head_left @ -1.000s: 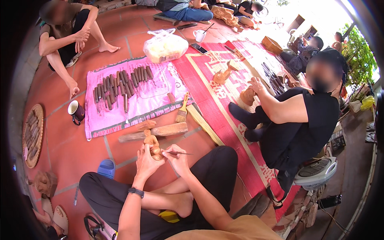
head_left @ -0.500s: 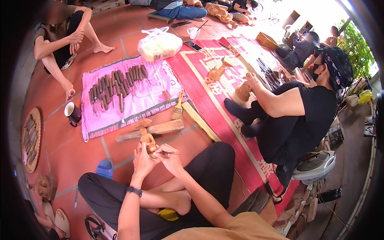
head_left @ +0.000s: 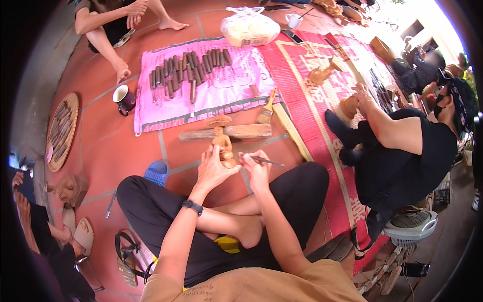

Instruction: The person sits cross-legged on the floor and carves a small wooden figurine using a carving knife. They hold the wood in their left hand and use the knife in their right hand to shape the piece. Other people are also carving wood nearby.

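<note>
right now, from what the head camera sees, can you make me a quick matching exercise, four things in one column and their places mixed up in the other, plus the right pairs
Things
1. carved wooden figure
2. blue slipper
3. dark mug
4. thin tool

Places
A. on the tiles, left of the pink cloth
B. held in the right hand
C. on the floor by the person's left knee
D. held in the left hand

Right pairs: 1-D, 2-C, 3-A, 4-B
</note>
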